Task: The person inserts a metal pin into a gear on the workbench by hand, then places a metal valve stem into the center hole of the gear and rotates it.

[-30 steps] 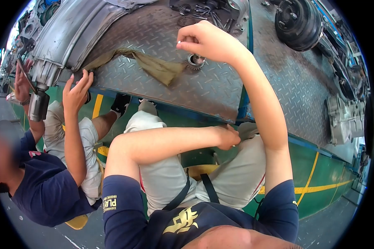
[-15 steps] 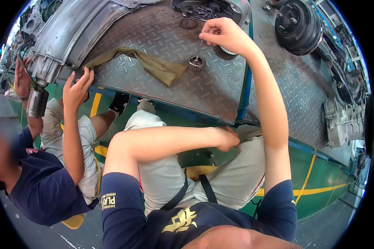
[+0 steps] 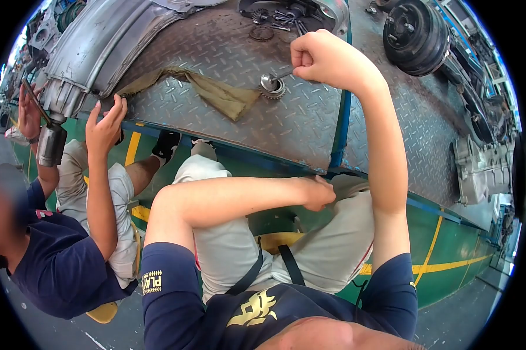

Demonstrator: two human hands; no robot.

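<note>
Between the curled fingers of my right hand [image 3: 333,61] is the end of a valve-like metal rod [image 3: 282,76], thin in the stem with a round head. It leans low, and its head overlaps the upper left of a small toothed ring gear [image 3: 274,92] lying on the steel bench. My left hand [image 3: 318,193] rests by my thigh near the bench's front edge, closed, with its fingers curled in. A crumpled olive cloth [image 3: 225,96] lies left of the gear.
A large metal housing [image 3: 105,49] stands at the left, with a co-worker's hands [image 3: 105,125] beside it. A flat ring [image 3: 261,33] and several rods [image 3: 289,17] lie at the back. A brake drum [image 3: 417,38] and gearbox casing [image 3: 481,169] sit right.
My right hand has moved slightly right and down. The rod has tipped from nearly upright in the gear to a low slant, so its round head now shows.
</note>
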